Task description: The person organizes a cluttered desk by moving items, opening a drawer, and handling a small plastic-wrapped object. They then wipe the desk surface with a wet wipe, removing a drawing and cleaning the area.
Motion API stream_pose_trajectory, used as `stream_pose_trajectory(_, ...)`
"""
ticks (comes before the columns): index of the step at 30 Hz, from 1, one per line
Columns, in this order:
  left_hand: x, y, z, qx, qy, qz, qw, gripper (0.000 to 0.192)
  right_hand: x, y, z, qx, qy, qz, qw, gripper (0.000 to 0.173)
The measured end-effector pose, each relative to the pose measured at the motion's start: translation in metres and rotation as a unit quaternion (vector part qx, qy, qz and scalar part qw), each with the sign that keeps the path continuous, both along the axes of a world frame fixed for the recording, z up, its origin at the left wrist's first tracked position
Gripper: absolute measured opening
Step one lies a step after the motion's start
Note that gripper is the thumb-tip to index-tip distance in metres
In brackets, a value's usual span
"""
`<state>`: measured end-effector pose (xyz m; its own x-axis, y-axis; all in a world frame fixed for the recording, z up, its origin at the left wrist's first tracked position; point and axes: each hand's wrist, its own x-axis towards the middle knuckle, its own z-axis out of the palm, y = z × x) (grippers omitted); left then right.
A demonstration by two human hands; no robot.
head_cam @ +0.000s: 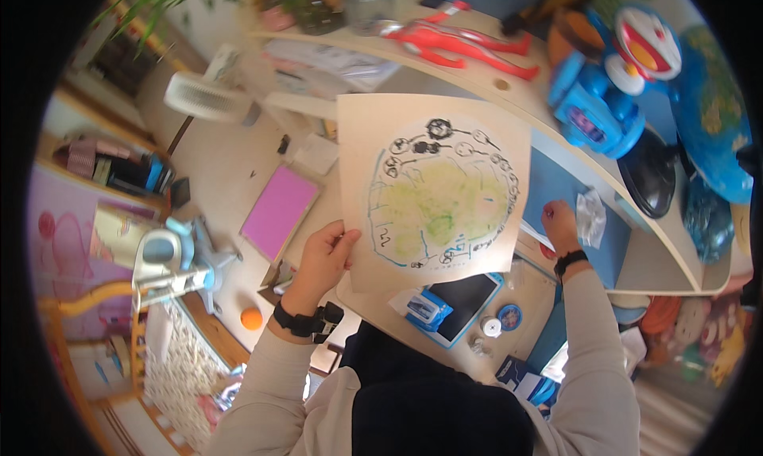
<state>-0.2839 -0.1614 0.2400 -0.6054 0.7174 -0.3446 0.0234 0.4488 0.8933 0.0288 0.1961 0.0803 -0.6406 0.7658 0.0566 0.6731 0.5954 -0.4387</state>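
A sheet of paper (363, 158) with a child-like drawing in black, blue and green is raised in front of me. My left hand (328, 256) pinches its lower left edge between thumb and fingers. Off the sheet's right side, my right hand (560, 223) has its fingers curled, close to a blue-backed shelf compartment (545, 173). A white edge (536, 237) shows by that hand; whether the fingers grip it is unclear. Beside the right hand lies crumpled clear plastic (590, 217). Below the sheet, the desk holds a blue-framed tablet-like board (468, 307) and a wipes packet (429, 310).
A red toy figure (459, 42), a blue cartoon toy (602, 104) and a globe (709, 116) stand or lie on the upper shelf. Small round lids (509, 317) sit on the desk. A pink-purple board (280, 212), an orange ball (251, 319) and a chair (173, 259) are at left.
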Motion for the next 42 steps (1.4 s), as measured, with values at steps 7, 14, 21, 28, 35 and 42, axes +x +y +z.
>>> stream_pose_trajectory(7,0.012,-0.003,-0.002,-0.012,0.031,0.086,0.996,0.016,-0.051,-0.038,0.054,-0.25,0.164,0.08,0.951,0.016)
stream_pose_trajectory(14,0.026,-0.047,-0.012,-0.061,0.096,0.23,0.967,0.017,-0.095,-0.05,-0.01,-0.4,0.217,0.209,0.866,0.011)
stream_pose_trajectory(21,0.018,-0.154,-0.009,-0.098,0.24,0.387,0.885,0.018,-0.242,-0.163,-0.083,-0.422,0.185,0.404,0.79,0.009)
stream_pose_trajectory(28,0.044,-0.238,0.008,-0.102,0.272,0.49,0.822,0.021,-0.317,-0.284,-0.117,-0.338,0.151,0.471,0.801,0.018)
stream_pose_trajectory(35,0.048,-0.267,-0.011,-0.054,0.273,0.524,0.805,0.021,-0.31,-0.27,-0.123,-0.3,0.062,0.502,0.809,0.026)
stream_pose_trajectory(42,-0.04,-0.364,-0.006,-0.055,0.213,0.536,0.815,0.018,-0.288,-0.291,-0.069,-0.216,0.192,0.446,0.847,0.012)
